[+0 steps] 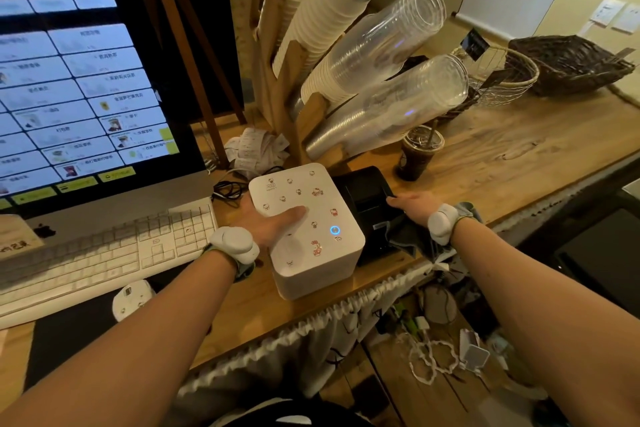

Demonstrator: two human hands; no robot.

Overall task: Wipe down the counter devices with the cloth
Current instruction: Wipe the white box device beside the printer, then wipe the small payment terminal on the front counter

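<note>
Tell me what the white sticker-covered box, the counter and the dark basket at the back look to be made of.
White box: likely smooth matte plastic, judging by its rounded corners, even sheen and lit ring button. Counter: wood with visible grain and knots, low-gloss finish. Dark basket: woven twigs or wicker, rough and unfinished-looking; the exact fibre can't be told.

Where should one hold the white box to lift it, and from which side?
Grip the white box by its two flat side walls, coming from above and in front. Its top is smooth and rounded, with no handle. The left hand already rests against its left side; the right wall sits close to the black printer, so fingers have little room there.
</note>
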